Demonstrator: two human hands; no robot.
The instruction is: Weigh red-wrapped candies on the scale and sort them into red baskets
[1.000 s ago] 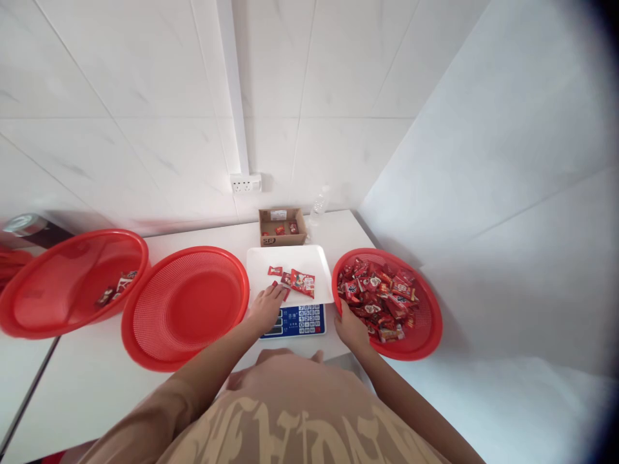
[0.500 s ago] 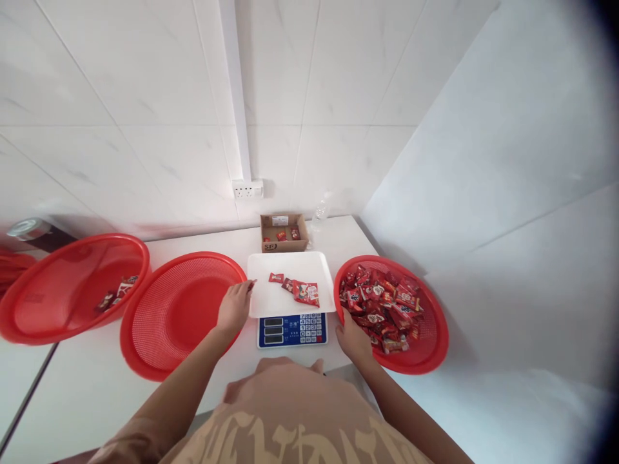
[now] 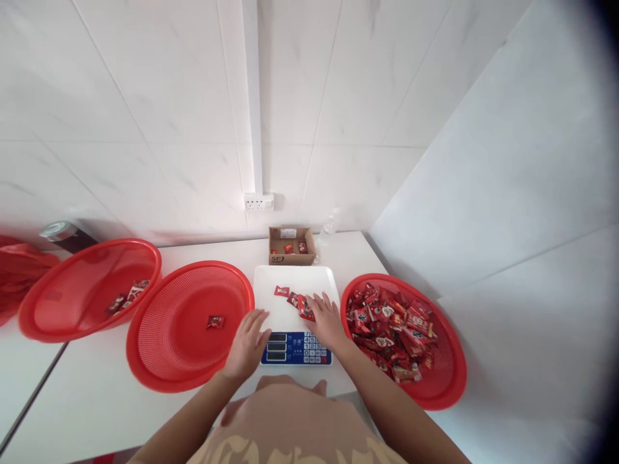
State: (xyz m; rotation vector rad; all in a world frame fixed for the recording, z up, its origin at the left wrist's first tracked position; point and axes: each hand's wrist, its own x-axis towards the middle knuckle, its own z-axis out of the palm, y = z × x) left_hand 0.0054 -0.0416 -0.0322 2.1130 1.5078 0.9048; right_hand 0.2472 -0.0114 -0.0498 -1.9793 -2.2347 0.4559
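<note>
My left hand (image 3: 248,343) is open over the right rim of the near-left red basket (image 3: 188,380), next to the white scale tray (image 3: 273,312). One small red wrapped snack (image 3: 215,321) lies inside that basket. On the tray, my right hand (image 3: 326,320) reaches with spread fingers over a larger red snack packet (image 3: 304,308) and partly covers it. A dark red packet (image 3: 293,299) and a small red packet (image 3: 282,291) lie to its left. The scale's blue keypad panel (image 3: 296,348) shows below the tray.
At right stands a red basket (image 3: 457,380) heaped with red snack packets. A cardboard box (image 3: 293,260) holding a few packets and a clear plastic bottle (image 3: 331,224) are behind the scale. Another red basket (image 3: 41,332) with some packets and a dark cylinder (image 3: 72,238) are far left.
My left hand has let go of a small red packet, which now lies in the near-left basket. My right hand has moved from the right basket's rim onto the scale tray.
</note>
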